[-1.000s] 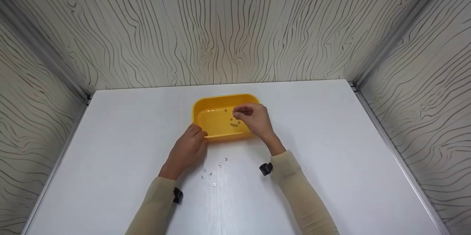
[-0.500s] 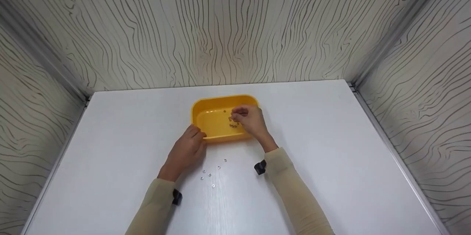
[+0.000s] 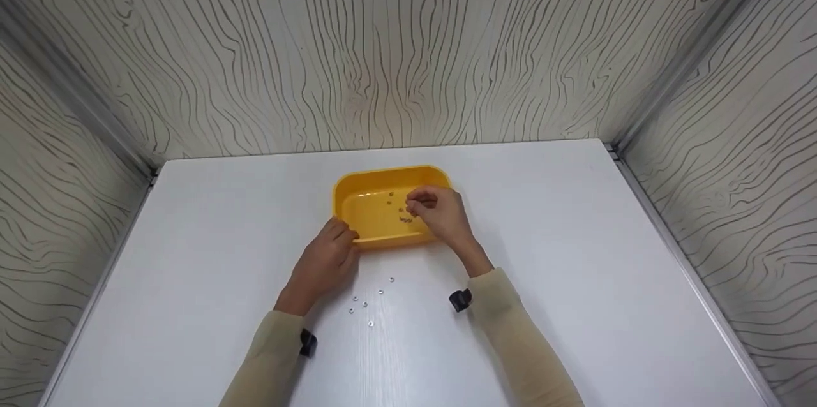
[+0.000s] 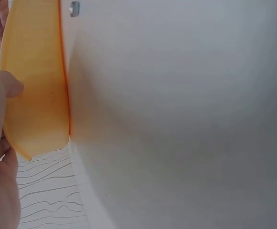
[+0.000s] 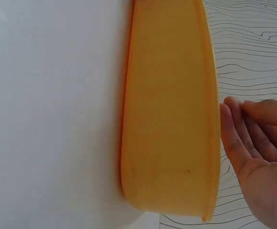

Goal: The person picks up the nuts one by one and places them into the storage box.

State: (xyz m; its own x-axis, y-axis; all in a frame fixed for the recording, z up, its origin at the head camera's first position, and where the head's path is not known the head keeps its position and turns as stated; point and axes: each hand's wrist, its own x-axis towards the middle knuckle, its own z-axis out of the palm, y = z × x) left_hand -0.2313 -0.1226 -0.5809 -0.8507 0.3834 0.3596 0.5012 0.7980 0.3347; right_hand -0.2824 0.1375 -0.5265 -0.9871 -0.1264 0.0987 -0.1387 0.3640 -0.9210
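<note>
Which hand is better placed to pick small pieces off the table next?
Probably the right hand: it hovers over the yellow tray, not gripping it. The left hand is nearer the small pieces on the table, but grips the tray's near-left corner.

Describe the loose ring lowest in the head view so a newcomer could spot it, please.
On the white table, find the yellow tray; in front of it lie six small rings. The target ring lies lowest of all, farthest from the tray.

Soft light glints inside the yellow tray point(image 3: 367, 214); both wrist views look hazy.
</note>
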